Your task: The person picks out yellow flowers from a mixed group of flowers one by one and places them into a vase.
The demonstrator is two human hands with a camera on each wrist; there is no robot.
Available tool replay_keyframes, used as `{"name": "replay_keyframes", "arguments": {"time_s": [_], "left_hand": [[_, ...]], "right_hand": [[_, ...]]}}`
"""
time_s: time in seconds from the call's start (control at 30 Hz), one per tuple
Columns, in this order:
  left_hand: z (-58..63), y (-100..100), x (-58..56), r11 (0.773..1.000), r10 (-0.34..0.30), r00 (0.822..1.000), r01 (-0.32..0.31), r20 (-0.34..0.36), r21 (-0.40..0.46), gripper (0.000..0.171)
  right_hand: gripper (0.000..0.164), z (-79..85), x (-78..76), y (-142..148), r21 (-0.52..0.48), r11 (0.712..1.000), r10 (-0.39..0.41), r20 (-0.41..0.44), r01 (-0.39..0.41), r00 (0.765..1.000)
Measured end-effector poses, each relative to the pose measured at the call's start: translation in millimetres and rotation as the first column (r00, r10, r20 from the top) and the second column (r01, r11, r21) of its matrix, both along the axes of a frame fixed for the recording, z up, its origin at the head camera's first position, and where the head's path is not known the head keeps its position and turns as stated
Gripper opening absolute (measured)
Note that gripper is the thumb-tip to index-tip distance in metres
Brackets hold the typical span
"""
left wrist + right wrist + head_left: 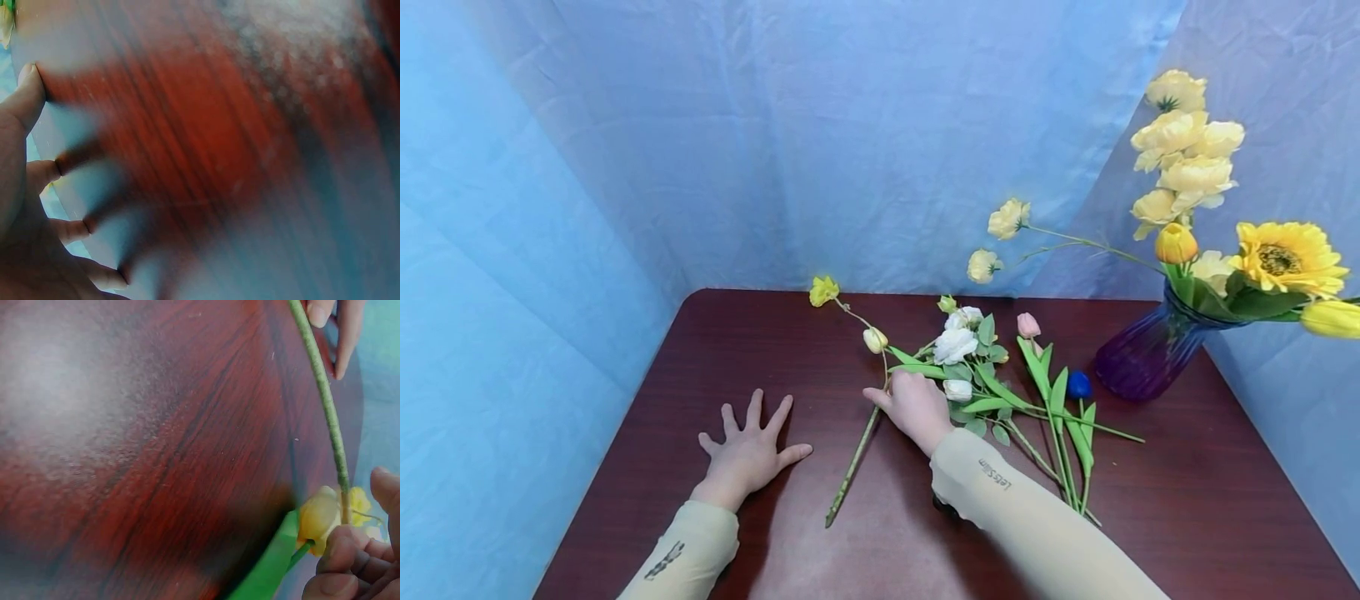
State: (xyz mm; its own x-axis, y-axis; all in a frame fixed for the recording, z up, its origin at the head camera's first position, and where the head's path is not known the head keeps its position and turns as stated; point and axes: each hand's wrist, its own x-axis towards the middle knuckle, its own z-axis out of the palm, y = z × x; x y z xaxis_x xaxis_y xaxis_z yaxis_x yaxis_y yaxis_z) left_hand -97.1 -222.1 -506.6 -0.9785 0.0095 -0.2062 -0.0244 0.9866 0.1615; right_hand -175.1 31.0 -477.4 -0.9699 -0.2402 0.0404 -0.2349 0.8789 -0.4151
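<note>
My left hand [748, 454] lies flat on the dark red table [700, 358] with fingers spread and holds nothing; the left wrist view shows its fingertips [37, 169] pressed on the wood. My right hand [898, 396] rests at the left side of a pile of loose flowers. Its curled fingers and thumb pinch a long green stem [853, 462] just below a pale yellow bud [874, 339]. In the right wrist view the stem [325, 394] runs down to the bud [319, 515] beside my right hand [365, 525].
White roses [957, 343], a pink tulip [1028, 325] and a blue flower [1078, 384] lie in the pile right of my hand. At the back right stands a purple vase [1146, 354] holding yellow blooms and a sunflower [1288, 258]. Blue cloth walls surround the table.
</note>
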Motion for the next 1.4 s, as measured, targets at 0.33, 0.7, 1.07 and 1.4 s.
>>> {"name": "replay_keyframes", "arguments": {"time_s": [0.33, 0.7, 1.07, 1.4], "left_hand": [[0.2, 0.1, 0.6, 1.0, -0.001, 1.0, 0.001, -0.009, 0.007, 0.091], [-2.0, -2.2, 0.5, 1.0, 0.002, 1.0, -0.002, -0.002, 0.005, 0.091], [-3.1, -1.2, 0.0, 1.0, -0.003, 1.0, 0.003, -0.004, 0.005, 0.09], [-1.1, -1.1, 0.4, 1.0, 0.004, 1.0, -0.004, 0.005, 0.018, 0.091]], "right_hand": [[0.025, 1.9, -1.4, -6.3, 0.027, 0.994, -0.106, 0.031, 0.105, 0.994], [0.044, 6.7, -1.9, -3.4, -0.014, 0.985, -0.168, 0.193, 0.174, 0.967], [0.03, 10.6, 7.2, 3.8, -0.216, 0.949, -0.176, 0.244, 0.23, 0.954], [0.012, 33.8, 30.1, 7.1, -0.463, 0.865, -0.122, 0.175, 0.191, 0.977]]}}
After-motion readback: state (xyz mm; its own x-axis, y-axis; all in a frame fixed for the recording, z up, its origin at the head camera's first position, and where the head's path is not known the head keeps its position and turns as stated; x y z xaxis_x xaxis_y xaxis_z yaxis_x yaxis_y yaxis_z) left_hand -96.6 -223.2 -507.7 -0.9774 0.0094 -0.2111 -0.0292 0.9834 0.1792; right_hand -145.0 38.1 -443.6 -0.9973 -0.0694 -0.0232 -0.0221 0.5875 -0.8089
